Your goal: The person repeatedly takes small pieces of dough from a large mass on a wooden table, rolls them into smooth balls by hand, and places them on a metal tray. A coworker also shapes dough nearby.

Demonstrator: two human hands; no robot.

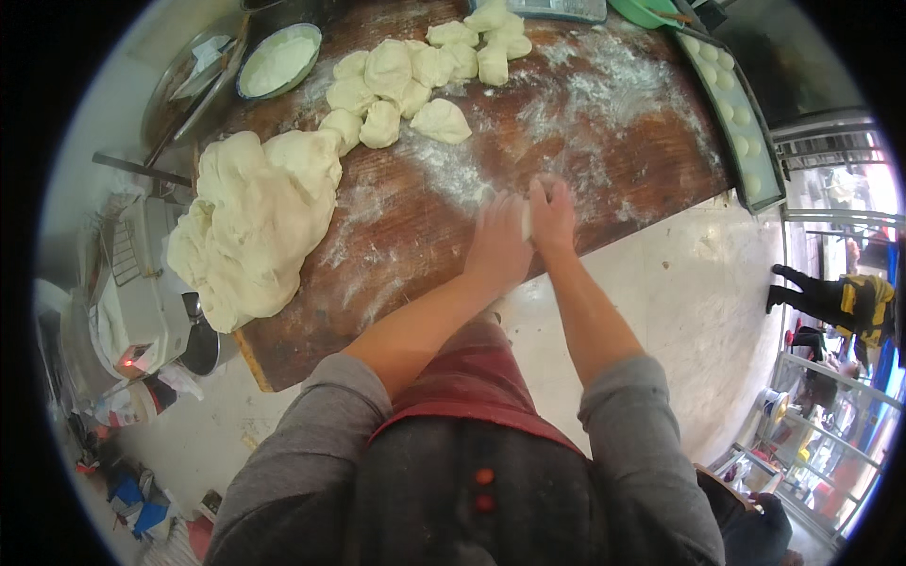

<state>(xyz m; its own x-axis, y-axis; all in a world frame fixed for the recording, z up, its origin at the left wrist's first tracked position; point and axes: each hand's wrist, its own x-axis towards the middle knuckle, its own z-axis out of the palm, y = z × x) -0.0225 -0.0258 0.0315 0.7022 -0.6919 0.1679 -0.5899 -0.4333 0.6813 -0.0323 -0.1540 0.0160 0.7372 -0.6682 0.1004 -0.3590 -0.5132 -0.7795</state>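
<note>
Close to the front edge of a floured wooden table (417, 240), my left hand (499, 237) lies over a small piece of dough (526, 221), its fingers together. Against the other side of the same piece is my right hand (553, 216), its fingers curled. Most of that dough is hidden under the hands, which are slightly blurred. Beyond them, several cut dough pieces (388, 67) sit clustered towards the back, with one separate dough piece (442, 122) nearest to my hands. A large mass of dough (258, 219) spreads over the table's left end.
A bowl of flour (279, 64) stands at the back left. At the right end, a long tray (768, 180) holds several round dough balls (741, 115). A green basin (648, 10) and a scale (555, 7) are at the back. A person (842, 301) stands far right.
</note>
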